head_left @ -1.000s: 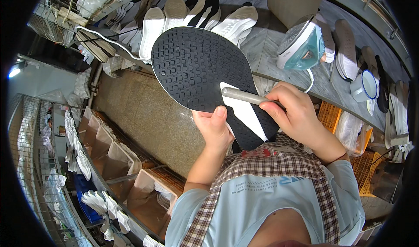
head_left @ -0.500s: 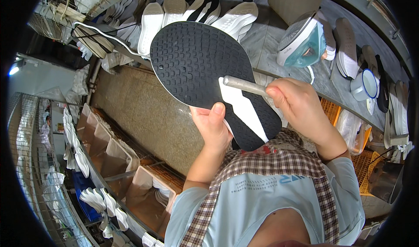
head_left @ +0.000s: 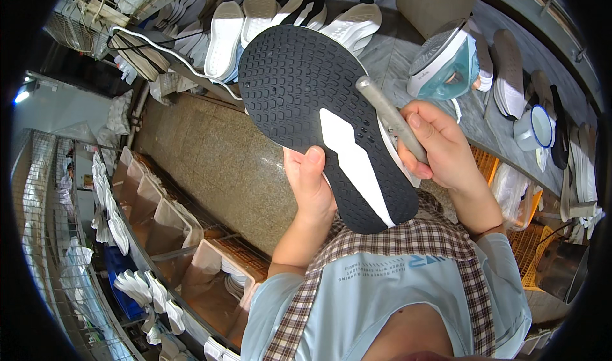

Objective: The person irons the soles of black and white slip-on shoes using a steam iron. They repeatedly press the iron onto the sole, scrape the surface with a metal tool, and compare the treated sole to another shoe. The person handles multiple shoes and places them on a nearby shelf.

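A shoe sole (head_left: 293,83) with black patterned tread and a white zigzag strip is held up in front of me, tread facing up. My left hand (head_left: 311,181) grips its left edge near the narrow middle, thumb on the tread. My right hand (head_left: 440,145) is closed around a short grey metal rod (head_left: 390,115). The rod slants toward the upper left, its tip by the sole's right edge; whether it touches the sole I cannot tell. White sidewall shows beneath the rod.
A grey worktop (head_left: 395,58) beyond the sole carries several soles (head_left: 224,39), a teal-and-white iron (head_left: 446,64) and a white enamel mug (head_left: 533,129). Lined crates (head_left: 217,278) stand at the left, beside wire racks (head_left: 48,233). Orange crates (head_left: 526,249) sit at the lower right.
The rod has swung from lying across the white strip to a steeper slant at the sole's right edge. The sole has shifted slightly right and tilted, showing more of its right sidewall.
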Demonstrator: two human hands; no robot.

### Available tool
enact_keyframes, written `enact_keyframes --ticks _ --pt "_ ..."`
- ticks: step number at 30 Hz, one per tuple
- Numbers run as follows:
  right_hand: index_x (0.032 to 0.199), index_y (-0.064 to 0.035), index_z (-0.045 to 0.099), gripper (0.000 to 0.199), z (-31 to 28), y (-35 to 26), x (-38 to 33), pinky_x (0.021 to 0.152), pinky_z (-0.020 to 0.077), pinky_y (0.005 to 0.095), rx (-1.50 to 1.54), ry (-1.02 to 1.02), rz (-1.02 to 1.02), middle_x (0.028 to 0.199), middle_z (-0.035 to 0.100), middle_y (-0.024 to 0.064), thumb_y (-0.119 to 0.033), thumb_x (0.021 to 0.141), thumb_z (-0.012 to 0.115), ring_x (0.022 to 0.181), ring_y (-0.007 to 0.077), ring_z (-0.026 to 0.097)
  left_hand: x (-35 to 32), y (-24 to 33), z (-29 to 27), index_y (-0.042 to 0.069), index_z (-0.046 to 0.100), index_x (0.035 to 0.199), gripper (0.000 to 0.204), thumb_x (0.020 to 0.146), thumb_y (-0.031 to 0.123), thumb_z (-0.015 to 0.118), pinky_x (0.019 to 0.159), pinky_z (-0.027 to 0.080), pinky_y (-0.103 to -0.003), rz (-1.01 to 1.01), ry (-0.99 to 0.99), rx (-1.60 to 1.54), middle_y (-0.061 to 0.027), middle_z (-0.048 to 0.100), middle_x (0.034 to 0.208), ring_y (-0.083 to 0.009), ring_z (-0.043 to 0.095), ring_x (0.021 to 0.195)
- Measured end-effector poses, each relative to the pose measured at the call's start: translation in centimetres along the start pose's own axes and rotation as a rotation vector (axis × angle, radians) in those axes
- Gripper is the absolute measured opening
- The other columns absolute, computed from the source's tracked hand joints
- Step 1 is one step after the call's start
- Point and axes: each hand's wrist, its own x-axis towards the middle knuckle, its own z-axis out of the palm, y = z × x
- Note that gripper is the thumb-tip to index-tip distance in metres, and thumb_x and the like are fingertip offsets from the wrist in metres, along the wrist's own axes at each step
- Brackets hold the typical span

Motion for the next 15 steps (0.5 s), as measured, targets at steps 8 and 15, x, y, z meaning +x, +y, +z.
enact_keyframes --ticks 8,15 --pt "0.092 -0.0014 0.048 0.021 -0.2 0.3 -0.7 0.037 0.0282 0.0162 -0.054 -0.020 -0.116 0.071 0.054 0.0044 -0.020 0.090 0.056 0.041 0.0016 0.036 0.0 0.3 0.6 -0.002 0.035 0.125 0.061 0.079 0.021 0.066 0.089 0.047 -0.034 0.052 0.011 0.022 -0.0137 0.052 0.116 -0.0212 0.056 0.102" --pt "0.091 -0.0015 0.059 0.021 -0.5 -0.4 -1.7 0.047 0.0373 0.0188 -0.278 0.050 -0.093 0.076 0.057 0.0011 -0.018 0.082 0.068 0.056 0.0046 0.050 -0.1 0.5 1.0 -0.002 0.036 0.127 0.062 0.080 0.029 0.062 0.092 0.046 -0.035 0.124 0.007 0.200 -0.0150 0.052 0.118 -0.0233 0.056 0.105"
